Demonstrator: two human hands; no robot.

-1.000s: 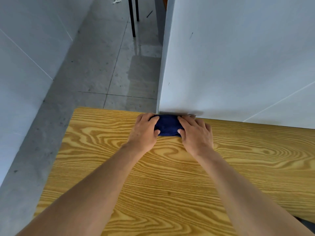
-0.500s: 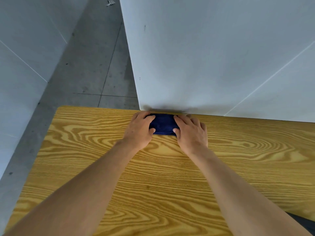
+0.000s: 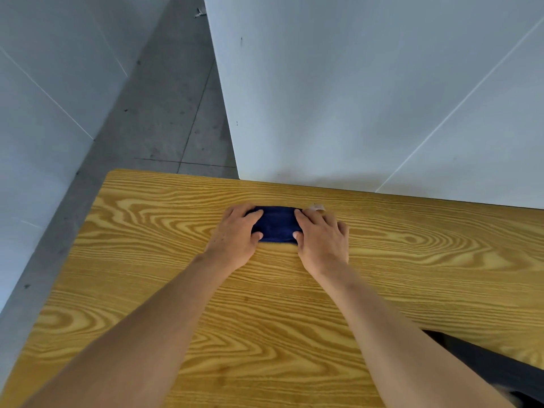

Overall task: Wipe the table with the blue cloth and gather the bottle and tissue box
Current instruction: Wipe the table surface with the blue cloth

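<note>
Both the left hand (image 3: 235,240) and right hand (image 3: 321,241) grasp the folded blue cloth (image 3: 275,223) on the table (image 3: 147,231) near its far edge, so wiping looks underway, while bottle and tissue box are out of view, apparently ungathered.

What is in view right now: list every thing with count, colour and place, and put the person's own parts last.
blue cloth: one, dark blue, folded, on the table near its far edge, between the two hands.
table: one, yellow wood grain, fills the lower half of the view.
small pale scrap: one, whitish, on the table just past the right fingertips; too small to identify.
white panel: one, white, stands upright along the table's far edge.
wall: one, white, on the left.
floor: grey concrete, left of and beyond the table.
dark fabric: one, black, lower right corner.
left hand: one, grips the cloth's left end.
right hand: one, grips the cloth's right end.
</note>
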